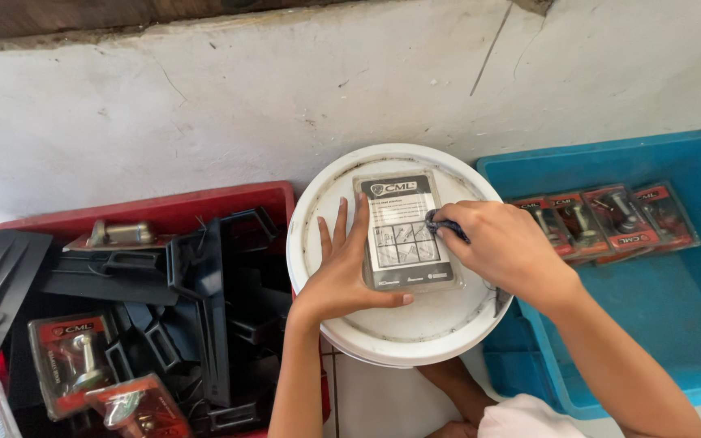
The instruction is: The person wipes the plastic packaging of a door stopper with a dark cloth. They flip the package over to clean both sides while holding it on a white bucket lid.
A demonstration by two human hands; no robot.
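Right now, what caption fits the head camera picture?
Left hand steadies a blister pack on a white bucket lid; right hand presses a dark pen to it.

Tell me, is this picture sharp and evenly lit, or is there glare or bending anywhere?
Head view: soft, even daylight, sharp throughout; faint sheen on the clear packet under the left hand and right hand; a blown-out bright patch at the left edge beside the red bin; the blue bin rim bows slightly from the wide lens.
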